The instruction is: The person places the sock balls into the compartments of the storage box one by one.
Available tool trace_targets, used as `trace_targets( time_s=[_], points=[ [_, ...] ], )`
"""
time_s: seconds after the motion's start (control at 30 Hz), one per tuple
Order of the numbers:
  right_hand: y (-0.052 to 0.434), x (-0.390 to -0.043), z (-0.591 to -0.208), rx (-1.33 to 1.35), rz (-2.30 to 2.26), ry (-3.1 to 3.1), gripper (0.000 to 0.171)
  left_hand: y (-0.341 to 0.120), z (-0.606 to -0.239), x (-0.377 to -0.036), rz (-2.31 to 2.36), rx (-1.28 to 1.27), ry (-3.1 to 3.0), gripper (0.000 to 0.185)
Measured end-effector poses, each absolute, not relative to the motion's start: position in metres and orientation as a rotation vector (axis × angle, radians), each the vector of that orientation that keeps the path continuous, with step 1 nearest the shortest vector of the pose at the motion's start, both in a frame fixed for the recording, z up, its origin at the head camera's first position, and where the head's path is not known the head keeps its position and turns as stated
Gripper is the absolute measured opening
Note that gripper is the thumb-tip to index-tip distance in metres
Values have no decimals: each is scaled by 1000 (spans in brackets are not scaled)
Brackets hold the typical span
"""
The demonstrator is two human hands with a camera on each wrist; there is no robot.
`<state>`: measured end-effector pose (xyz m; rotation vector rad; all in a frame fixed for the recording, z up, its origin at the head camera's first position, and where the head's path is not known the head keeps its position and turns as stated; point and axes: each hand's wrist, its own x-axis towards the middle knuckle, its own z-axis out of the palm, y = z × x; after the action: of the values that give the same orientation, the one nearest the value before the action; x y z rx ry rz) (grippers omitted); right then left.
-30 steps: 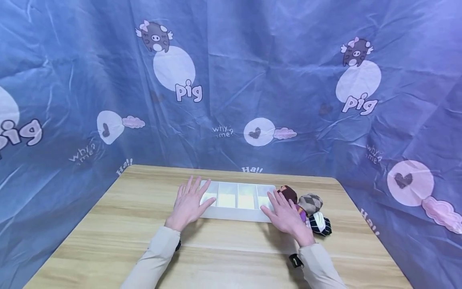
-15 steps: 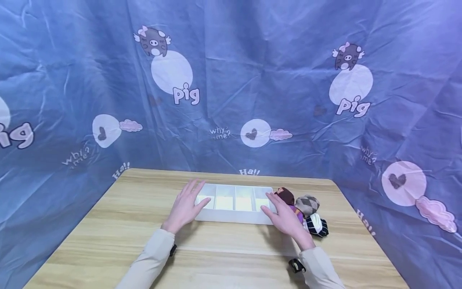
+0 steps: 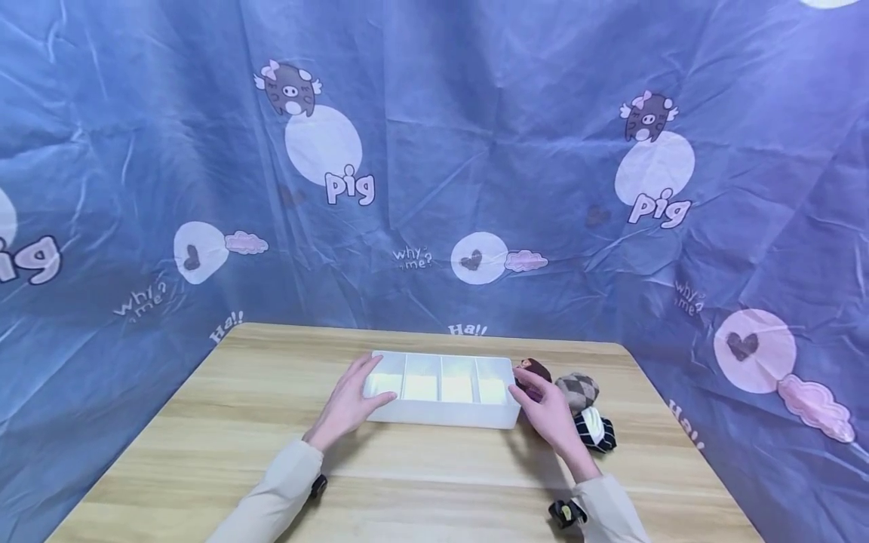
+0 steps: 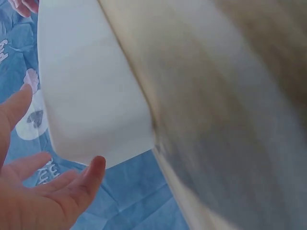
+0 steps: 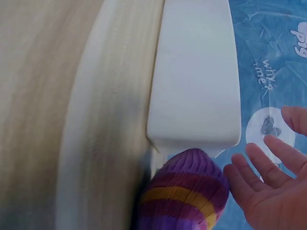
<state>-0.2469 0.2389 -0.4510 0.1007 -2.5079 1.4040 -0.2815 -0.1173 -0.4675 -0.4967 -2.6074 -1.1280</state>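
A long white box (image 3: 441, 413) with several compartments stands on the wooden table; its upright front wall fills much of both wrist views. At its left end my left hand (image 3: 345, 407) has thumb and fingers spread around the corner, thumb in front. The left wrist view shows those fingertips (image 4: 98, 163) right by the box's end wall. My right hand (image 3: 551, 415) is at the opposite end, fingers loosely bent, holding nothing. Between that hand and the box's end, a purple, maroon and yellow striped sock bundle (image 5: 184, 187) shows in the right wrist view.
Right of the box lie more rolled-up socks: a maroon one (image 3: 536, 368), a grey argyle one (image 3: 578, 391) and a black one with white lines (image 3: 597, 431). A blue printed curtain (image 3: 421, 151) hangs behind the table (image 3: 434, 490).
Both hands have come down from over the box's ends to beside them, with the right hand's fingers drawn closer together. The head view has shifted slightly.
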Motion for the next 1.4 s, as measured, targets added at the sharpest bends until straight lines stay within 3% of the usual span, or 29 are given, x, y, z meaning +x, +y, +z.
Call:
trace_targets(
  time_s=[0.47,1.4],
  points=[
    [266,-247,-445,-207,1727,-2276,45,-124,-470,-288,-1482,-426,-2577,77],
    [361,-224,-456,-382,1766,-2235,33,-138,-476,-294,-1770,-380,-2637,76]
  ],
)
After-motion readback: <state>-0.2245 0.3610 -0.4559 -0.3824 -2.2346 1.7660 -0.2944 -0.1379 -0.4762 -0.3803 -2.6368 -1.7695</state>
